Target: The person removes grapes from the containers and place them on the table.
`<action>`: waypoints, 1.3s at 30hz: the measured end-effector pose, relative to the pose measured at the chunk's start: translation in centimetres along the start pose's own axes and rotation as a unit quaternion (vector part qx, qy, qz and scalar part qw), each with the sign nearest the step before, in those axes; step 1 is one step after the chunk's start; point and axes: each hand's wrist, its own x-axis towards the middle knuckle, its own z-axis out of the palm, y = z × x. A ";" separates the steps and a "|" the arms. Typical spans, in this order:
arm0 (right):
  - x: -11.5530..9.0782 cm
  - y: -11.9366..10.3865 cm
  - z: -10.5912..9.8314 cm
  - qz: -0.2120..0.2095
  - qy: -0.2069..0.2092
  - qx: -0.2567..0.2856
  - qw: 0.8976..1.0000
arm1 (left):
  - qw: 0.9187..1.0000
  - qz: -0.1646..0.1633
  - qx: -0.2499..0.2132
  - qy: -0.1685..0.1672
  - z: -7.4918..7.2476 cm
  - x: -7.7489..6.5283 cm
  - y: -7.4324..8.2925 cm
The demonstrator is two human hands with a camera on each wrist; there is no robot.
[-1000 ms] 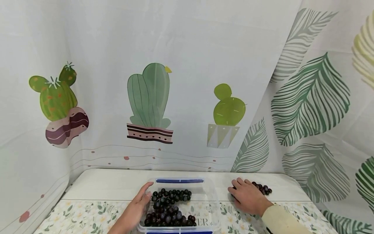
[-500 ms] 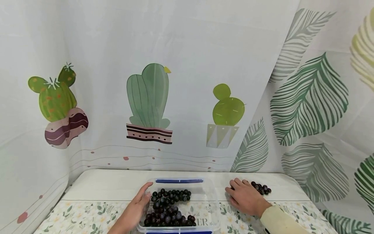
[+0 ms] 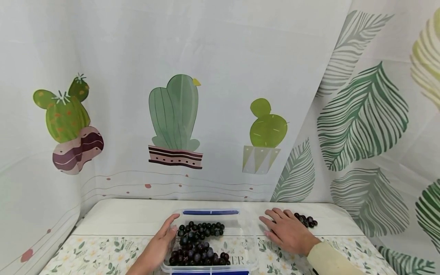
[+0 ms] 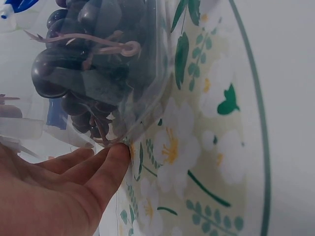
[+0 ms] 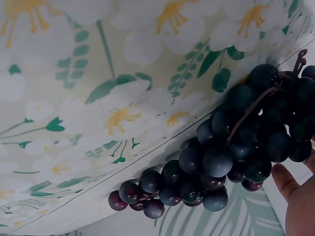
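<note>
Left hand flat against left wall of clear plastic box, fingers straight and together, fingertips touching wall. Box at table's near edge holds dark grapes, blue clips on its ends. Right of box, right hand palm-down on flowered tablecloth, fingers spread, gripping nothing. Since a second ago right hand slid left toward box, off small grape bunch, which lies just beyond its knuckles.

Container sits centre on table, grapes inside; loose bunch lies right; left hand flanks container's left side.
</note>
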 end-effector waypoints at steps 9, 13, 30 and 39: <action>-0.5 -0.3 -0.6 0.004 0.003 0.060 0.998 | 1.000 0.007 0.027 -0.011 -0.5 0.7 -1.2; -0.5 -0.3 -1.0 0.002 0.002 0.085 0.996 | 1.000 0.003 0.008 -0.013 -0.4 0.5 -0.8; -0.2 -1.0 -2.8 -0.035 0.045 0.044 0.997 | 1.000 -0.005 0.023 -0.017 -0.5 0.8 -1.1; 0.0 -1.4 -3.5 -0.063 0.065 0.033 0.995 | 0.999 -0.010 0.035 0.015 0.3 0.0 0.3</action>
